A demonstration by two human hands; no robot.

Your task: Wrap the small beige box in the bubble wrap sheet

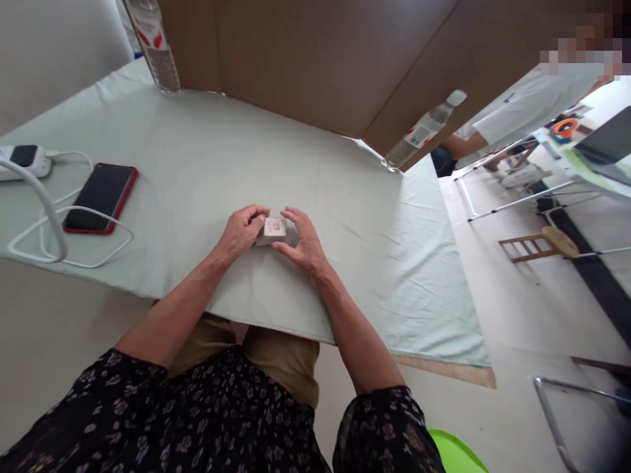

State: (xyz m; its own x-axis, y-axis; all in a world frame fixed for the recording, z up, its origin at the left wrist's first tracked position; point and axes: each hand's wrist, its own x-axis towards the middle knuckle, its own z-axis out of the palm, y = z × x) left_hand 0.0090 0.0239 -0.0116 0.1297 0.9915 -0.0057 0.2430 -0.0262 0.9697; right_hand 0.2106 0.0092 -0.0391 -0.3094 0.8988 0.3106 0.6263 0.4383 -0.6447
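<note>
Head view: small white box (275,227) with red print sits on the pale green cloth (197,157), near its front edge, between both hands. Left hand (245,231) half-curled at the box's left side, can't tell if it's actually gripping; right hand (304,242) open in a wide C around the right side, nothing clamped. Red-edged phone (101,197) lies well off left, beside a white cable (129,242).

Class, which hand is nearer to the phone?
Left. The left hand is right of the phone, at the small printed block; the right hand is farther right, on the block's other side.
</note>
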